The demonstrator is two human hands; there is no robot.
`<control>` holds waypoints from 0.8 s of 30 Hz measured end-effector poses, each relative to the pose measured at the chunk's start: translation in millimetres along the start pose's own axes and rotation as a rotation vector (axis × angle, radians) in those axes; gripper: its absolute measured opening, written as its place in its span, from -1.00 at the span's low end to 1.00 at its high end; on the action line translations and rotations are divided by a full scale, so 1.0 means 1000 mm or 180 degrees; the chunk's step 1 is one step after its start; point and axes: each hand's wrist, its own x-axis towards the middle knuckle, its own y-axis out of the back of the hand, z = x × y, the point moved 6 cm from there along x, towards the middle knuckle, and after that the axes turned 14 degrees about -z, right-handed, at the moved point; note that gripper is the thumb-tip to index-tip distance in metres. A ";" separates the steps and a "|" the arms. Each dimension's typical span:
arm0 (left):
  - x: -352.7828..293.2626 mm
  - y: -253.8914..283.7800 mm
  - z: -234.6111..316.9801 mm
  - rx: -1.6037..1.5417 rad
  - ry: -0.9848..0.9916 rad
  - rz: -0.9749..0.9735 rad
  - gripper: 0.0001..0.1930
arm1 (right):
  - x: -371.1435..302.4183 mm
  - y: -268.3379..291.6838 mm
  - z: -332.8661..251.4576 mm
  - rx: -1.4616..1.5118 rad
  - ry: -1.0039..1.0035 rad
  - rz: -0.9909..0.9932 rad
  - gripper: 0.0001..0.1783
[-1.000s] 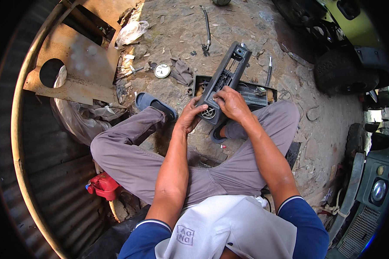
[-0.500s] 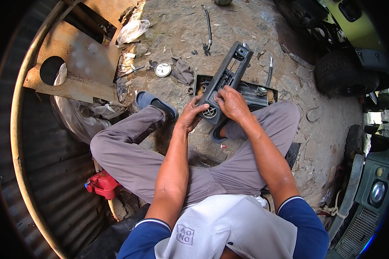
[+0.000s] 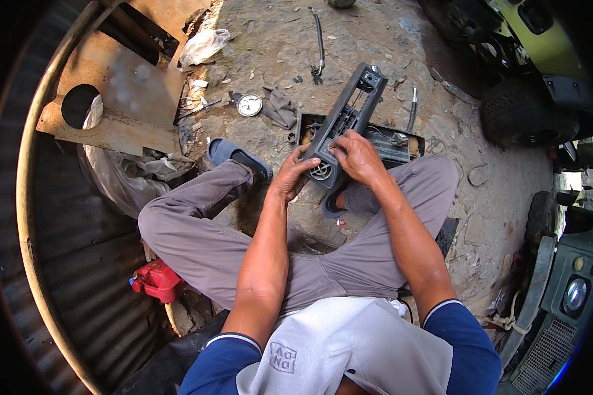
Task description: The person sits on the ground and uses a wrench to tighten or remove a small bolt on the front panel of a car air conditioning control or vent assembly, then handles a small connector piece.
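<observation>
On rough stony ground (image 3: 277, 56), sat with rusty sheet metal (image 3: 122, 82) at the frame's upper left and a green vehicle (image 3: 553, 329) at its lower right. Held a long black panel (image 3: 342, 122) just above the frame's centre, overlapping a black box (image 3: 402, 131). Gripped the panel's lower end in the left hand (image 3: 290, 176), thumb by a round grille (image 3: 320, 172); bent the right hand (image 3: 360, 158) at its face, fingers narrowed, could not tell around what.

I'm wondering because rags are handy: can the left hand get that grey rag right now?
Probably yes, but the left hand would have to let go of the black plastic part first. The grey rag lies on the ground ahead of that hand, and nothing big blocks the way.
</observation>
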 end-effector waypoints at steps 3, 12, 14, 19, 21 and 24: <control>0.001 0.002 -0.001 -0.0014 0.0025 -0.0017 -0.30 | 0.001 -0.001 -0.002 -0.0108 -0.0063 0.0001 -0.79; -0.001 0.001 -0.001 0.0056 0.0053 0.0021 -0.39 | -0.003 0.003 -0.007 -0.0038 -0.0080 0.0041 -0.81; 0.000 0.001 -0.001 0.0058 0.0070 0.0029 -0.39 | -0.001 0.000 -0.005 -0.0105 -0.0117 -0.0051 -0.80; 0.000 0.001 -0.001 0.0021 0.0052 0.0017 -0.29 | 0.002 -0.002 -0.002 -0.0132 -0.0127 -0.0064 -0.79; 0.000 0.003 -0.002 0.0003 0.0029 0.0010 -0.29 | 0.001 -0.001 -0.004 -0.0081 -0.0127 -0.0054 -0.79; 0.000 0.003 -0.002 -0.0003 0.0022 0.0010 -0.29 | 0.000 0.001 -0.004 0.0022 -0.0110 -0.0041 -0.79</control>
